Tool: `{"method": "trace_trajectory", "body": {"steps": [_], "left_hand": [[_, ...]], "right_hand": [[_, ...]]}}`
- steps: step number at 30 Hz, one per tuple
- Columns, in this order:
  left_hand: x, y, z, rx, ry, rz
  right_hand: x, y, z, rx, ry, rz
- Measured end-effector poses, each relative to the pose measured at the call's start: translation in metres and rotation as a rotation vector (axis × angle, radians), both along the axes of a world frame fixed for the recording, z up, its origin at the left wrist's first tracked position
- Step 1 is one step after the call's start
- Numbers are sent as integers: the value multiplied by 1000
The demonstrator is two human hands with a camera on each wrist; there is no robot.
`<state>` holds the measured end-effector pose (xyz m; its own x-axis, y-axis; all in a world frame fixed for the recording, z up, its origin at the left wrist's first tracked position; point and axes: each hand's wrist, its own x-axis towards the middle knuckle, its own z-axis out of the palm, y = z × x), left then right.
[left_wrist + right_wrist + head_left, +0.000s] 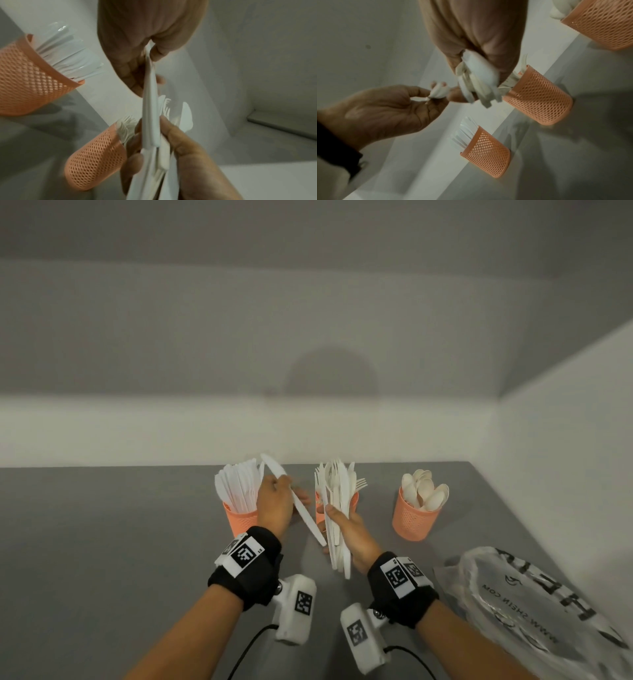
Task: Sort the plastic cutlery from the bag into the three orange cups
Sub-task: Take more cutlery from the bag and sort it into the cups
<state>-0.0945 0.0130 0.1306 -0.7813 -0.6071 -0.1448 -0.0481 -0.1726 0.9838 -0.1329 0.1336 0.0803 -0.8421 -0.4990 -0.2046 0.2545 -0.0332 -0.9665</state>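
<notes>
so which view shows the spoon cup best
The head view: the spoon cup stands whole and upright on the table's right, spoons plainly inside. The right wrist view catches only part of it at the top right corner. The left wrist view doesn't show it.

Your right hand (354,534) is hiding most of the middle cup (352,501) — only slivers are showing. The bag (534,607) is running off the frame's right edge, and motion blur is smearing the bundle (154,169).

Grey bench (102,542) set into a corner. Pale back wall (239,337) with a lighter band along its base. White side wall (565,440) on right. Soft, dim, even lighting.
</notes>
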Motion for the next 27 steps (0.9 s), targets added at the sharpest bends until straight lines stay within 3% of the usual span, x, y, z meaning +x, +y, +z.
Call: {"method": "trace_trajectory", "body": {"steps": [3, 6, 10, 18, 22, 27], "left_hand": [[2, 0, 2, -13, 6, 6], [5, 6, -4, -163, -74, -129], [6, 14, -13, -150, -32, -232], [5, 2, -22, -161, -64, -16], [2, -7, -18, -123, -43, 79], [4, 5, -6, -204, 2, -133]], "right_hand": [[-1, 3, 3, -79, -72, 14], [1, 0, 6, -107, -46, 45], [5, -6, 8, -63, 10, 68], [4, -8, 9, -91, -48, 116], [2, -13, 2, -59, -36, 44], [1, -20, 0, 94, 78, -61]]}}
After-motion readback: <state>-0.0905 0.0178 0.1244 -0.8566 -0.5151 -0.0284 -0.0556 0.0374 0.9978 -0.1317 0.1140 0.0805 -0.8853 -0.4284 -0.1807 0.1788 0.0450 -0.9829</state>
